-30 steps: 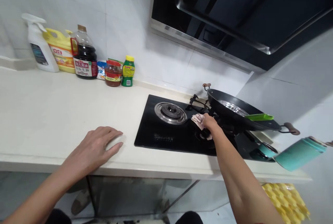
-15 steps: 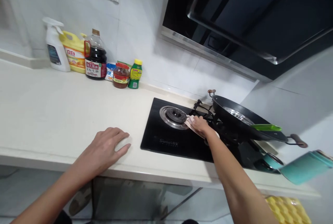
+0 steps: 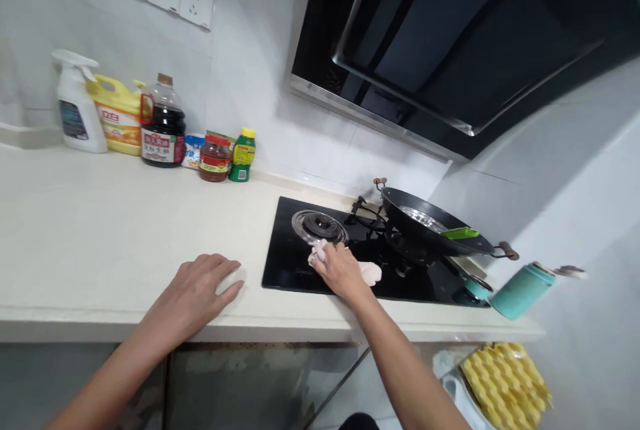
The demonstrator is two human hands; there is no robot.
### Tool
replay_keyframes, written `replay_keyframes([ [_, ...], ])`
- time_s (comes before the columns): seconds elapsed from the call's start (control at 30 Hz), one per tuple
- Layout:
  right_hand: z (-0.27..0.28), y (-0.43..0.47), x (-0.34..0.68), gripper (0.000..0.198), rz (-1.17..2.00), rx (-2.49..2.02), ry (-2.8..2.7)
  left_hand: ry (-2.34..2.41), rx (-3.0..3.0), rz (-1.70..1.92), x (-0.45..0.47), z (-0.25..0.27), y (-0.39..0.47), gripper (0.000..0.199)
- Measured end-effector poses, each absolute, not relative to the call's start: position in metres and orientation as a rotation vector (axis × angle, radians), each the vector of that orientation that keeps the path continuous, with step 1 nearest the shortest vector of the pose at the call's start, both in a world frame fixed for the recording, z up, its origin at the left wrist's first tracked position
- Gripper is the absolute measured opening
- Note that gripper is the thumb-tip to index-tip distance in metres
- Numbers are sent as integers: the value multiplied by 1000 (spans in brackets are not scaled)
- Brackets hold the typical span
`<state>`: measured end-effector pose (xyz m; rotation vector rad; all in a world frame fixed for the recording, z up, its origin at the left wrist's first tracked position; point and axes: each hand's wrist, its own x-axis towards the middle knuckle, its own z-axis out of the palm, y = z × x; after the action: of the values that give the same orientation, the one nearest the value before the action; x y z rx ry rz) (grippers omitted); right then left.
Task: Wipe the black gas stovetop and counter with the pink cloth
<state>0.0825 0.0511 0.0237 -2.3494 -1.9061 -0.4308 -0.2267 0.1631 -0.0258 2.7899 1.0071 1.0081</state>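
A crumpled pale cloth (image 3: 370, 273) is gripped under my right hand (image 3: 341, 269), pressed on the black glass gas stove (image 3: 285, 263). The hand lies just in front of the left burner (image 3: 320, 225), and the cloth sticks out on both sides of it. My left hand (image 3: 200, 290) rests on the white countertop (image 3: 125, 237), left of the stove, fingers stretched and holding nothing. On the stove's right side sits a black wok (image 3: 415, 223) with wooden-tipped handles. A green-handled utensil (image 3: 460, 233) lies across its rim.
Along the wall stand a spray bottle (image 3: 77, 107), a yellow jug (image 3: 117, 117), a soy sauce bottle (image 3: 164, 127), a red-lidded jar (image 3: 215, 160) and a green bottle (image 3: 243, 157). A range hood (image 3: 425, 50) overhangs the stove. Right are a turquoise container (image 3: 523, 290) and yellow egg trays (image 3: 507, 380).
My right hand has moved the cloth from the burner's right side to the glass in front of it. My left hand stays on the counter. The view has shifted right.
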Motion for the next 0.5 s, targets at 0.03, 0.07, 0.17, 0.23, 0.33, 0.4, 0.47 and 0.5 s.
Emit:
replay_keyframes([
  [0.03, 24, 45, 71, 47, -427, -2346, -1846, 1003, 2796, 1006, -227, -26, 164, 40],
  [0.07, 24, 41, 60, 44, -417, -2340, -1798, 999, 2806, 1004, -227, -27, 165, 40],
  [0.17, 30, 34, 28, 37, -316, -2299, -1756, 990, 2839, 991, -226, -27, 167, 40],
  [0.23, 36, 36, 10, 36, -197, -2264, -1760, 985, 2843, 986, -226, -26, 168, 39],
  [0.33, 43, 46, -6, 36, 42, -2165, -1751, 1000, 2811, 980, -226, -24, 169, 40],
  [0.4, 47, 56, -5, 36, 217, -2049, -1715, 1019, 2785, 965, -227, -24, 170, 40],
  [0.47, 49, 66, 6, 38, 335, -1949, -1661, 1031, 2767, 952, -228, -24, 172, 39],
  [0.5, 50, 70, 15, 39, 360, -1925, -1635, 1034, 2758, 950, -229, -24, 172, 38],
])
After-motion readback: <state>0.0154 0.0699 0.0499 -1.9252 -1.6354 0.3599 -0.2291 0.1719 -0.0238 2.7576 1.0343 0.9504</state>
